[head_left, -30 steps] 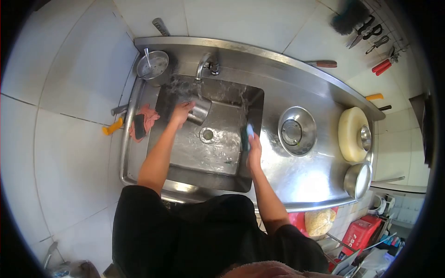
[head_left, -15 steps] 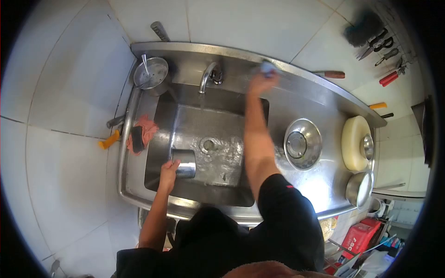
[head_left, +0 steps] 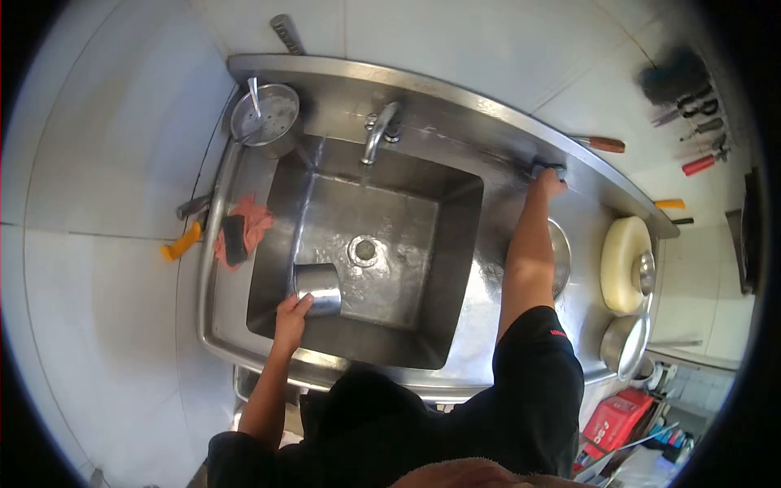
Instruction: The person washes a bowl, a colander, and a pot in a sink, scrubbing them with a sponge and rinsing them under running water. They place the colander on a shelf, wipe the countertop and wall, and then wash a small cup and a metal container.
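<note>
My left hand point(head_left: 290, 320) grips a shiny metal container point(head_left: 319, 289) over the left front part of the steel sink point(head_left: 382, 281); the container is tilted onto its side. Stretched far to the right, my right hand point(head_left: 554, 185) presses a small grey-blue scrubbing pad point(head_left: 538, 170) against the counter near the backsplash point(head_left: 488, 110). Its exact kind is hard to make out. Beneath my right forearm a metal colander or bowl point(head_left: 560, 256) is partly hidden. A curved faucet point(head_left: 379, 138) hangs over the sink, whose bottom is wet.
At the back left stands a metal pot point(head_left: 268, 122) with a utensil in it. A pink cloth point(head_left: 257, 218) with a dark sponge point(head_left: 234, 241) lies on the left ledge. To the right are a pale round block point(head_left: 622, 264) and a metal bowl point(head_left: 625, 345). Tools hang along the wall.
My right hand has swept right along the backsplash with the pad, and the forearm now covers part of the colander. My left hand keeps hold of the container. The view has shifted slightly.
</note>
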{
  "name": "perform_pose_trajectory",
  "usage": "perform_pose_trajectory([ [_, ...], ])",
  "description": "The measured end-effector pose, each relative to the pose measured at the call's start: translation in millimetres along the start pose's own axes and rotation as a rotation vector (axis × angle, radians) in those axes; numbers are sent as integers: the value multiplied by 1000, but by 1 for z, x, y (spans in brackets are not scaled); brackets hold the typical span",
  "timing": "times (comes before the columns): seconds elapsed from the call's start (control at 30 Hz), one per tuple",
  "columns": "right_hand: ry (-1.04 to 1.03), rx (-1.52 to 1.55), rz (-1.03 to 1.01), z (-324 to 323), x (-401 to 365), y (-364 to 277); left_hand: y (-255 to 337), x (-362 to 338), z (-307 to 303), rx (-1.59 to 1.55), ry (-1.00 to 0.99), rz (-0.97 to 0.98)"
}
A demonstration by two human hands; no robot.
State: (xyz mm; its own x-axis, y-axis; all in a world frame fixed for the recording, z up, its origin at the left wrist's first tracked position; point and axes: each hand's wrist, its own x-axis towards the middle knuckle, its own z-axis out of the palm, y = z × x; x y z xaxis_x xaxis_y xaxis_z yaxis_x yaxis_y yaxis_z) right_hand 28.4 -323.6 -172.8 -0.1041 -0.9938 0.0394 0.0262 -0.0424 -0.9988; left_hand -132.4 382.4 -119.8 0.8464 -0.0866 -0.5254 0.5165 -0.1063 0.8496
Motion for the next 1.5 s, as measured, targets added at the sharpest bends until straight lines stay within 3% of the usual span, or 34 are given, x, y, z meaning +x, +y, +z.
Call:
perform_pose_trajectory([
  [0.07, -105, 153, 150, 2, -44, -18, 5, 1, 7, 46, -20, 1],
  [0.17, -52, -219, -234, 65, -159, 33, 3, 8, 26, -106, -42, 12],
  [0.2, -243, 7, -156, 90, -201, 57, 0, 7, 29, -108, -41, 21],
  [0.23, -256, -42, -95, 95, -278, 1, 0, 6, 31, -122, -51, -5],
  [0.27, -375, -36, -43, 109, -314, 4, 1, 8, 34, -137, -65, -26],
  [0.3, -360, 25, 129, 120, -342, -5, 4, 11, 38, -153, -82, -40],
  [0.43, -533, 254, 731, 99, -328, -70, 22, 14, 55, -175, -127, 50],
  [0.5, -511, 382, 426, 89, -290, -83, 37, 19, 64, -186, -158, 60],
  [0.57, -466, 401, -83, 85, -256, -126, 45, 33, 72, -202, -205, 79],
  [0.6, -497, 292, -416, 79, -247, -168, 48, 44, 78, -209, -233, 86],
  [0.63, -549, 317, -571, 84, -243, -209, 48, 57, 85, -239, -253, 94],
  [0.7, -484, 130, -1070, 95, -249, -295, 50, 83, 100, -296, -295, 109],
  [0.77, -408, 106, -1358, 116, -274, -353, 73, 93, 112, -301, -293, 110],
  [0.87, -496, -15, -1707, 156, -285, -327, 94, 108, 128, -355, -280, 148],
  [0.93, -789, -89, -1839, 163, -290, -268, 101, 112, 129, -378, -278, 174],
  [1.03, -951, -160, -1879, 153, -286, -265, 109, 114, 121, -365, -264, 199],
  [1.13, -563, -70, -1805, 162, -288, -334, 104, 115, 110, -389, -310, 197],
  [1.2, -492, -54, -1660, 155, -297, -366, 101, 114, 109, -330, -274, 157],
  [1.27, -538, -161, -1795, 161, -289, -318, 104, 117, 115, -353, -284, 149],
  [1.33, -751, -244, -1838, 146, -296, -287, 101, 113, 118, -448, -305, 138],
  [1.43, -751, -98, -1604, 125, -297, -263, 99, 120, 118, -421, -360, 189],
  [1.5, -860, -23, -870, 102, -303, -240, 107, 128, 123, -450, -371, 245],
])
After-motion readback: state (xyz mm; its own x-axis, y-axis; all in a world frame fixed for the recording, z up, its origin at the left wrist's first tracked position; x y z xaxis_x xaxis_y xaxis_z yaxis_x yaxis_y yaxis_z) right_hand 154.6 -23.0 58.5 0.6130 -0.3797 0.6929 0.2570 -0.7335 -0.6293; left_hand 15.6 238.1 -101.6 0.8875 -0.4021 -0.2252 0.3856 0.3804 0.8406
